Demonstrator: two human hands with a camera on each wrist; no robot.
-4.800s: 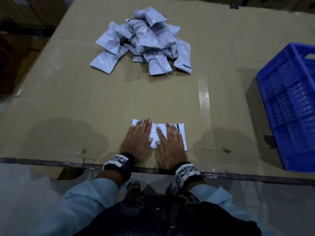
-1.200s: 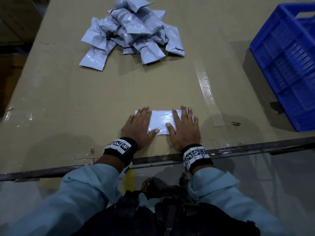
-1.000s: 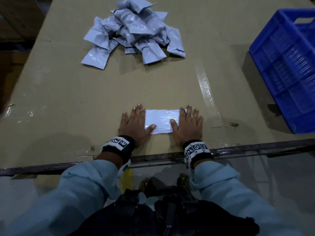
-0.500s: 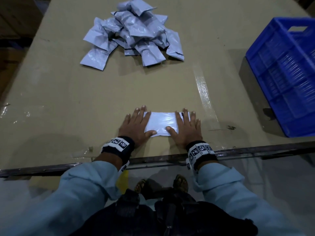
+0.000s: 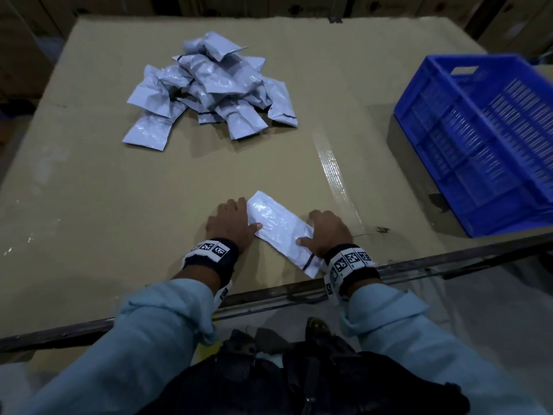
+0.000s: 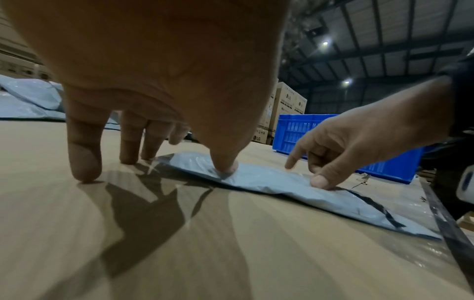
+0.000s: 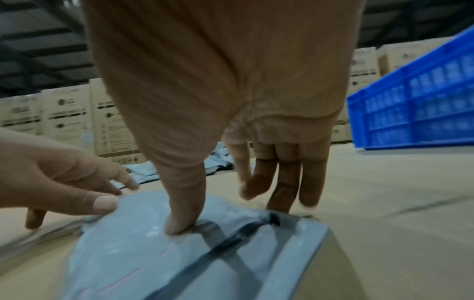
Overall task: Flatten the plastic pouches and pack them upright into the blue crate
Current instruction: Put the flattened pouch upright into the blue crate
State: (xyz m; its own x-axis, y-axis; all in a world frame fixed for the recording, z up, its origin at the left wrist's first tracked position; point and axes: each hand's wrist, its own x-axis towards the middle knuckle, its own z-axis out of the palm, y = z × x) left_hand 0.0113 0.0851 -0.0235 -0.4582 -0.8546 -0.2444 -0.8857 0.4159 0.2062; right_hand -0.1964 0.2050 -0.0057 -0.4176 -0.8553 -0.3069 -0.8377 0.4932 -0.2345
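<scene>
One flattened grey-white pouch (image 5: 278, 230) with a black stripe near one end lies slantwise on the cardboard by the table's near edge. My left hand (image 5: 232, 223) is at its far-left end, with the thumb (image 6: 225, 168) pressing on the pouch (image 6: 282, 182) and the other fingertips on the cardboard beside it. My right hand (image 5: 324, 230) arches over its near-right part. That thumb (image 7: 180, 223) presses on the pouch (image 7: 123, 253), and the fingers hang down at its far edge. The blue crate (image 5: 478, 139) stands at the right. Its floor shows no pouches.
A heap of several puffy grey pouches (image 5: 209, 85) lies at the back of the cardboard-covered table (image 5: 89, 205). A strip of clear tape (image 5: 332, 172) runs between the heap and my hands. Stacked cardboard boxes (image 7: 69, 119) stand behind the table.
The pouch has turned from lying crosswise to lying slantwise, its striped end swung toward the table edge. Both hands have risen from flat palms to arched fingers with thumbs on it.
</scene>
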